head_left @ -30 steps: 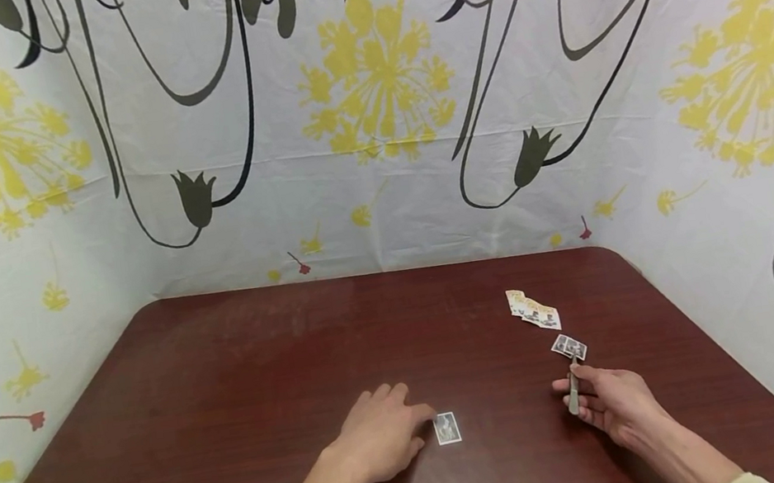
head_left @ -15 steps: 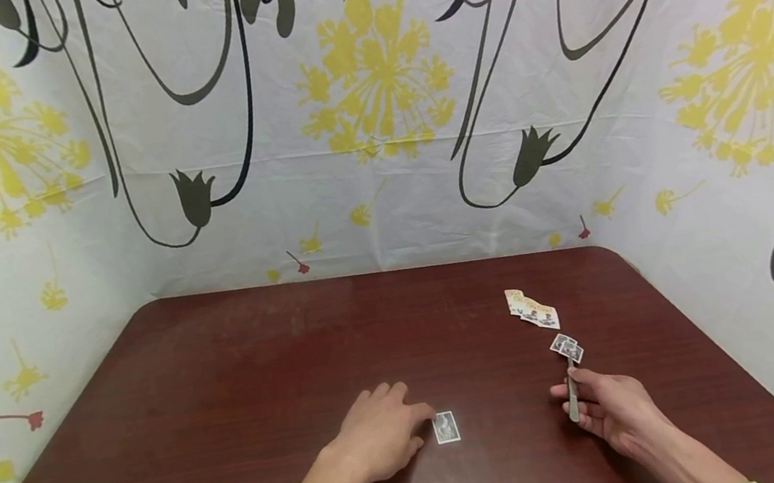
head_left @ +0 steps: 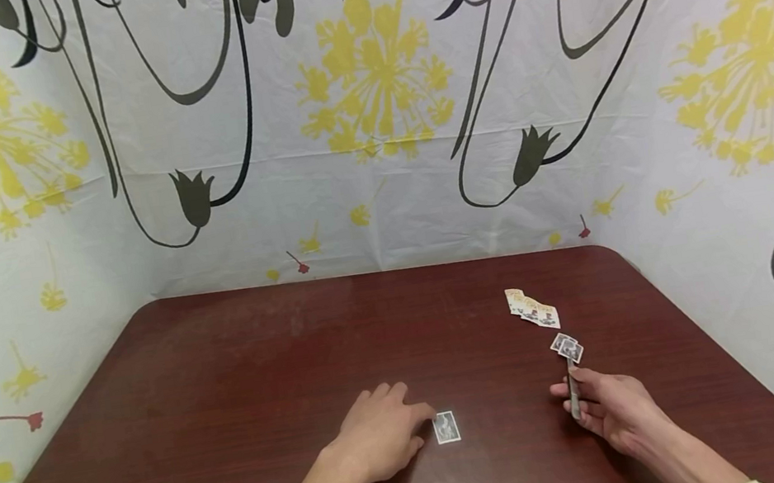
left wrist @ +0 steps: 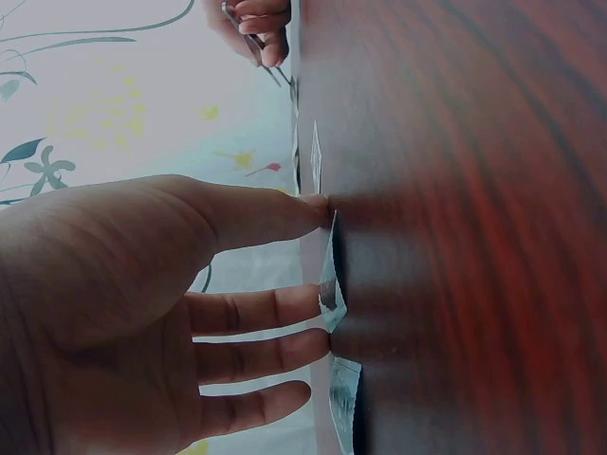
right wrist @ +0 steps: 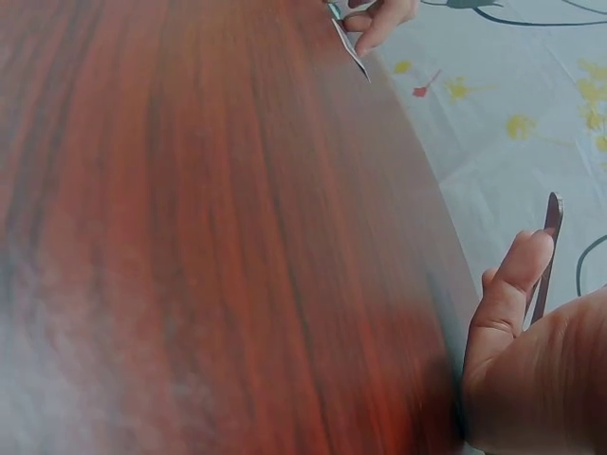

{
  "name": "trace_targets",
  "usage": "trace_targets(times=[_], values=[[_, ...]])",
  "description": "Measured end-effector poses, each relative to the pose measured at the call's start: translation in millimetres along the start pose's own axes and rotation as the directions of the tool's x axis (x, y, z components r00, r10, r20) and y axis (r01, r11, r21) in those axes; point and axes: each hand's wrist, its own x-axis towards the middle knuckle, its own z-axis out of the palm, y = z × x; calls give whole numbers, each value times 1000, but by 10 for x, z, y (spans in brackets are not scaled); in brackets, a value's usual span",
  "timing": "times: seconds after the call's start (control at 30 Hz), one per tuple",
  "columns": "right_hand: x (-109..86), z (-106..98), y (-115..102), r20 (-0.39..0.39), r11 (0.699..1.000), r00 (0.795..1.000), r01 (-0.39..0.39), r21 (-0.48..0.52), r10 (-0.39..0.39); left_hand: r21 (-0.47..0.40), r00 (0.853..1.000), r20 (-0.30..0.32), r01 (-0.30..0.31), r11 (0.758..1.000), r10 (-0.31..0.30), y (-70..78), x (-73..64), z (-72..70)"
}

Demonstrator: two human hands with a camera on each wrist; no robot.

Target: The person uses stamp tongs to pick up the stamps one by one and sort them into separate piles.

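Observation:
My right hand [head_left: 617, 403] pinches a pair of metal tweezers [head_left: 573, 397], seen also in the right wrist view as tweezers [right wrist: 553, 223] standing up past the thumb. Their tip meets the nearer of two overlapping grey-and-white postage stamps [head_left: 571, 352]. My left hand [head_left: 378, 435] rests low over the table, fingers spread and loosely bent. Beside its index finger lies a single grey stamp [head_left: 448, 430]. In the left wrist view, a slightly curled stamp [left wrist: 331, 284] lies by the fingertips, and another stamp [left wrist: 344, 403] lies below it.
Farther back on the right, several yellowish stamps [head_left: 534, 311] overlap in a slanting row. The dark red wooden table [head_left: 262, 360] has rounded back corners. White cloth [head_left: 383, 217] with printed flowers surrounds it on the back and both sides.
The nearer grey stamp at the tweezers has shifted slightly left and turned, overlapping its neighbour more. The right hand has edged a little left; the left hand has stayed in place.

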Motion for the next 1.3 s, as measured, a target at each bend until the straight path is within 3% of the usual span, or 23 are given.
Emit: trace_targets(times=[0.6, 0.77, 0.87, 0.93, 1.1, 1.3], values=[[-25, -2, 5, -7, 1000, 1000, 5, -3, -5, 3, 1000, -9, -7, 1000, 7, -4, -14, 10], [-103, 63, 44, 31, 995, 1000, 7, -97, -4, 5, 1000, -7, -9, 1000, 9, -3, -3, 8], [-148, 107, 73, 108, 986, 994, 18, -167, 0, 10, 1000, -3, -12, 1000, 12, -3, 7, 5], [-177, 134, 93, 182, 980, 983, 34, -198, 3, 13, 1000, 1, -11, 1000, 11, -4, 12, 2], [-261, 225, 150, 364, 963, 931, 92, -255, 8, 17, 1000, 7, -9, 1000, 9, -7, 14, -8], [-362, 386, 227, 499, 947, 865, 114, -302, 55, 15, 1000, 19, -3, 1000, 3, -5, 8, -17]])
